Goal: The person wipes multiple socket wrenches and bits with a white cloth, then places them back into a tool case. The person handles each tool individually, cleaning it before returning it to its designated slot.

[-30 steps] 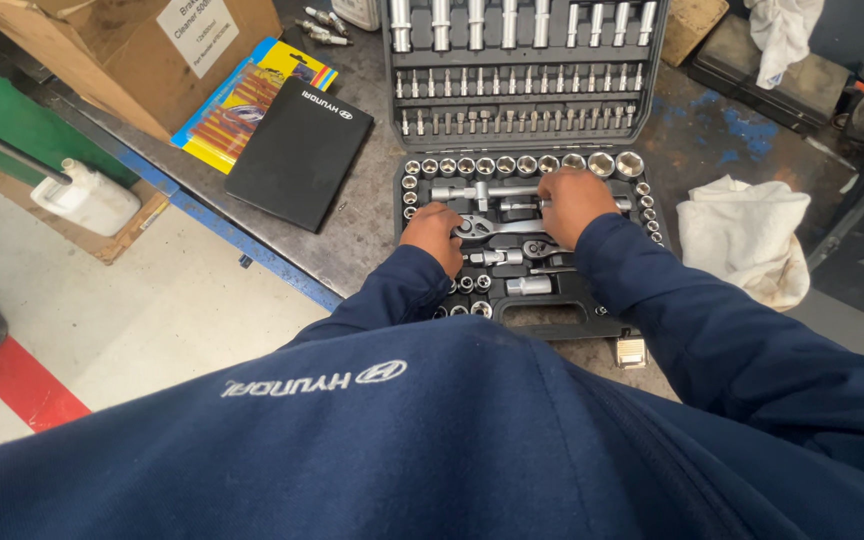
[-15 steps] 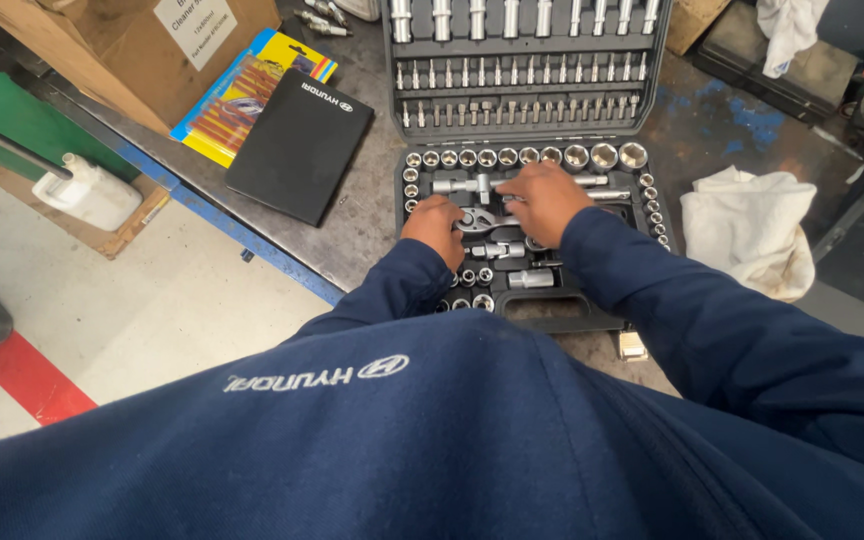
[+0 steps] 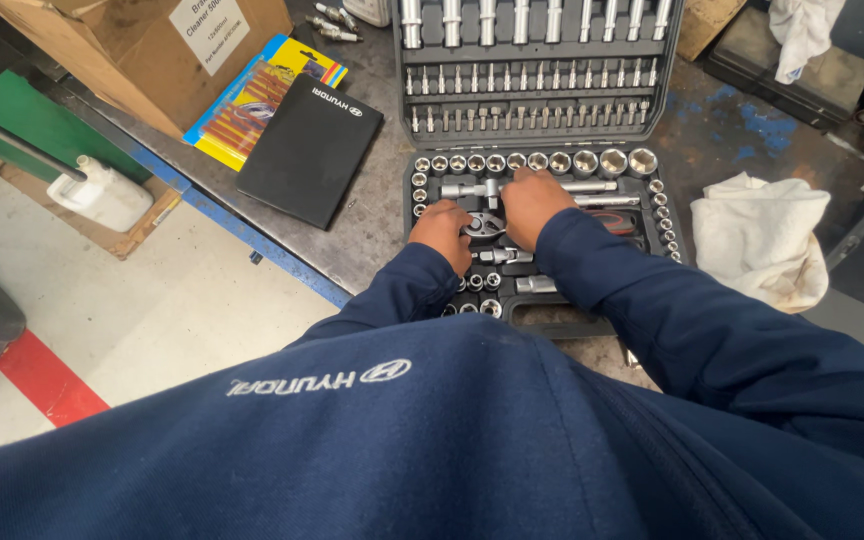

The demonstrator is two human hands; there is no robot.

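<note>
An open black socket set case (image 3: 658, 222) lies on a metal workbench (image 3: 727, 135); its lower tray holds rows of chrome sockets (image 3: 554, 161). Both my hands are in the tray's middle. My right hand (image 3: 535, 203) is curled down over the handle of a chrome ratchet (image 3: 485, 225). My left hand (image 3: 442, 232) has bent fingers touching the ratchet's head from the left; whether it grips is hidden. The raised lid (image 3: 542, 75) holds long sockets and bits. My navy sleeves and sweatshirt fill the lower part of the view.
A white rag (image 3: 762, 240) lies right of the case. Left of it are a black booklet (image 3: 307, 150), a yellow-and-blue package (image 3: 252, 95) and a cardboard box (image 3: 142, 50). A white plastic bottle (image 3: 102, 195) sits on the floor beside the bench's blue edge.
My right hand has slid a little left across the tray, closing toward my left hand over the ratchet. The left hand has barely moved.
</note>
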